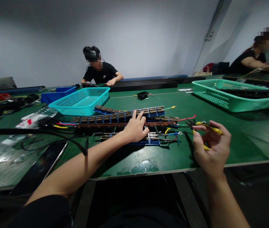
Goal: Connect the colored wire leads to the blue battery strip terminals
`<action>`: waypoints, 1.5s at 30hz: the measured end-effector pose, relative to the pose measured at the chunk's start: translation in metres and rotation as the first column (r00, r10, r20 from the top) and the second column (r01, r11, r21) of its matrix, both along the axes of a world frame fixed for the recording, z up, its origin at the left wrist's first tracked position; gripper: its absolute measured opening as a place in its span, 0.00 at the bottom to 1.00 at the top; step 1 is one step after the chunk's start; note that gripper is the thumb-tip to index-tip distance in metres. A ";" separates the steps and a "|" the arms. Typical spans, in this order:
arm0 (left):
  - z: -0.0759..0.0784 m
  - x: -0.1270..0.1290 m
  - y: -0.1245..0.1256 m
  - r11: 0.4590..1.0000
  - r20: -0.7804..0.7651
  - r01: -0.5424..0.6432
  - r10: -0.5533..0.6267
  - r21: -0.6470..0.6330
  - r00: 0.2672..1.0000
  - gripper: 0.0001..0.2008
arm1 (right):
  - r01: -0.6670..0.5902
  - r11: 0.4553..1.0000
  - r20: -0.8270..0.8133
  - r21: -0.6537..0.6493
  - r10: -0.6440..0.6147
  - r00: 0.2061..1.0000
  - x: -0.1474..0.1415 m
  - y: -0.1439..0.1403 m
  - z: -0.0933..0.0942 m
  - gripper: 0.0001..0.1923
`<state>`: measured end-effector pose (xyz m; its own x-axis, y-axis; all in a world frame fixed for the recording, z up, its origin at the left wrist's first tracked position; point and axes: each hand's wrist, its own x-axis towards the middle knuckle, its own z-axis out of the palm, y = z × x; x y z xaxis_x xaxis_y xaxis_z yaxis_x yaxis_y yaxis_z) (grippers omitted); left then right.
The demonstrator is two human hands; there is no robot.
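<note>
Green table (244, 139) edge: right hand (212, 148) grips pliers (208, 126).

Partly hidden under the left hand (135, 128): the blue strips (125, 115). Yellow-handled pliers (207, 126) half covered by right hand (212, 148); green basket (232, 95) cut off at right edge.

A cyan perforated plastic basket (82, 101) is set on the green surface (244, 133), with a dark blue plastic bin (53, 95) just behind it. A larger teal plastic basket (229, 95) is placed at the right. A small black box (142, 94) is seen mid-surface. Two seated people in black shirts (101, 73) (251, 61) are seen beyond.
</note>
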<state>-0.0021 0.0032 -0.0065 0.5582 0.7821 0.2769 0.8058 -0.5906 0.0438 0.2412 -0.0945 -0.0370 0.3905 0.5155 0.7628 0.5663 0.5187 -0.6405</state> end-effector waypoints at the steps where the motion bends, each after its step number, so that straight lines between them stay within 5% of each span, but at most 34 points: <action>1: 0.000 0.000 0.000 1.000 -0.002 -0.001 0.001 0.001 1.000 0.12 | 0.008 1.000 0.006 -0.008 -0.008 1.000 0.001 0.002 0.000 0.27; 33: 0.001 0.001 -0.001 1.000 0.001 -0.011 0.011 0.000 1.000 0.13 | 0.145 0.956 0.327 -0.256 -0.056 0.943 0.013 0.018 -0.009 0.23; 45: 0.002 0.002 -0.002 1.000 -0.010 -0.013 0.014 0.003 1.000 0.12 | 0.103 0.987 0.639 -0.127 0.002 0.770 0.018 0.020 -0.017 0.19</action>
<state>-0.0002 0.0015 -0.0040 0.5503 0.7888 0.2738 0.8141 -0.5798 0.0343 0.2591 -0.0742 -0.0538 -0.1273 0.6336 0.7631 0.8927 0.4085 -0.1902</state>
